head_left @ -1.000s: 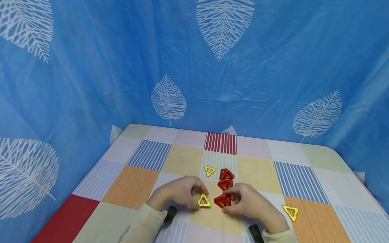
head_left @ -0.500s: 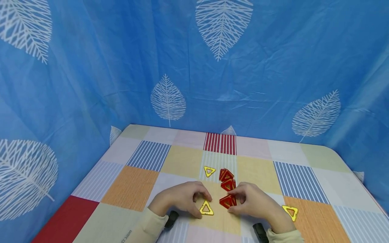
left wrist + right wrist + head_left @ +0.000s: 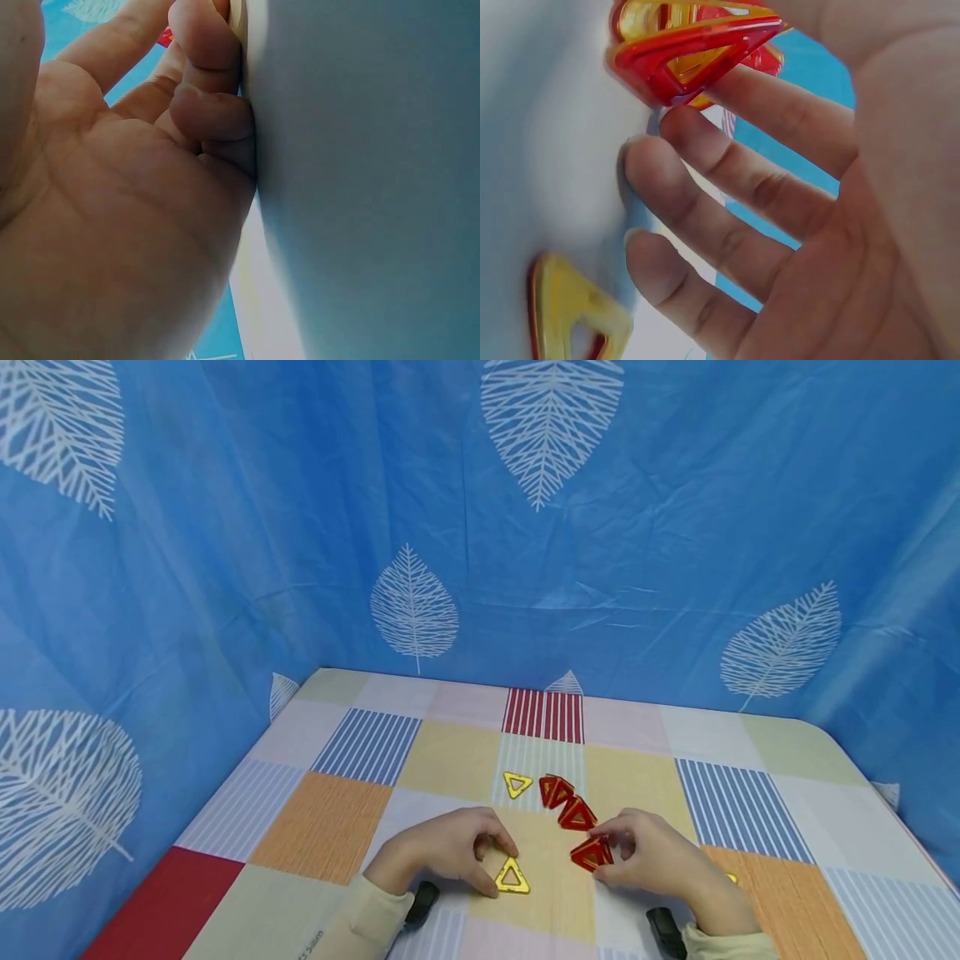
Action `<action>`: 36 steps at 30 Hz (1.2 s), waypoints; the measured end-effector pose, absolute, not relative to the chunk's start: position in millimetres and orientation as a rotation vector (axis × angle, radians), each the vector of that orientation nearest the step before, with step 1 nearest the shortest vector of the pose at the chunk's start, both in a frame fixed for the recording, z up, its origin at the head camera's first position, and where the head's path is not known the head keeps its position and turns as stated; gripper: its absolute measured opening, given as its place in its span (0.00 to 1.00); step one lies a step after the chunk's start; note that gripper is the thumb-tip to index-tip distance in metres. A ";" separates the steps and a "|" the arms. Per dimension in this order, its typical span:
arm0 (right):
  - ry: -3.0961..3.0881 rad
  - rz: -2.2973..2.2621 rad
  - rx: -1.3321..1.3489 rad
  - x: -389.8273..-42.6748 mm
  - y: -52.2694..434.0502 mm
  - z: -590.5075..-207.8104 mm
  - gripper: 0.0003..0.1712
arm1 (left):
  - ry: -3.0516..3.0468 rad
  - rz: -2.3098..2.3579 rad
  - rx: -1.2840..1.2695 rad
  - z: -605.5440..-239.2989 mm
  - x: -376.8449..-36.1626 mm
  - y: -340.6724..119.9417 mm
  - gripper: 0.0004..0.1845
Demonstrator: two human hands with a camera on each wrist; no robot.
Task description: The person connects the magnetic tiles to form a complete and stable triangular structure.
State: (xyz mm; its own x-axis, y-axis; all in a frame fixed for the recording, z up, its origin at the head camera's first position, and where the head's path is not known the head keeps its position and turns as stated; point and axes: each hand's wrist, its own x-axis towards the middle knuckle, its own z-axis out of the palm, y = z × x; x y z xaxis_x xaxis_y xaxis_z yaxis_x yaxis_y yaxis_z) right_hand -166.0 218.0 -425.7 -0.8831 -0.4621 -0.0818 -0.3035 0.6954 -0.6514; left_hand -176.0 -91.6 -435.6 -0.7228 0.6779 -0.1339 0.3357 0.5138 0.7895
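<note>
In the head view my left hand [image 3: 457, 852] pinches a yellow triangular magnetic tile [image 3: 512, 887] by its left side, between thumb and index finger, flat on the table. My right hand [image 3: 656, 860] holds red triangular magnetic tiles [image 3: 588, 855], set against each other, between thumb and index finger. The right wrist view shows these red tiles [image 3: 649, 64] near the fingertips, the other fingers loosely bent below. Beyond them lie more red tiles [image 3: 576, 815] and another red group [image 3: 555, 791]. The left wrist view shows mostly the left palm [image 3: 127, 195]; the yellow tile is mostly hidden there.
A loose yellow triangle [image 3: 517, 784] lies left of the far red tiles. Another yellow triangle [image 3: 732, 877] is mostly covered by my right wrist in the head view. A patchwork cloth [image 3: 450, 760] covers the table, with a blue leaf-print curtain [image 3: 315, 527] behind it.
My right hand has moved right with its red tiles, and the middle red group has swung right too. The left hand with its yellow tile shifted slightly toward me, then stayed nearly still.
</note>
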 end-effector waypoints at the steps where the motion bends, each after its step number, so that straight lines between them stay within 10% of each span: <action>1: 2.672 -0.959 -0.611 -166.3 219.9 -425.9 0.26 | 2.328 1.081 0.833 -435.7 -176.0 -91.6 0.19; 36: 2.783 -0.972 -0.797 -219.4 148.9 -399.1 0.29 | 2.305 1.070 0.873 -438.2 -179.9 -96.4 0.19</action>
State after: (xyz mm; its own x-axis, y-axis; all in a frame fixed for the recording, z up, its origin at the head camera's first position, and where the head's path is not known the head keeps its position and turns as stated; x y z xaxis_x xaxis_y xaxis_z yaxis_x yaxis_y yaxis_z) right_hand -219.4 148.9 -399.1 -0.8600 -0.5030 0.0860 -0.4471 0.6615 -0.6021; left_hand -179.9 -96.4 -438.2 -0.6983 0.7037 -0.1312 0.3541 0.4989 0.7910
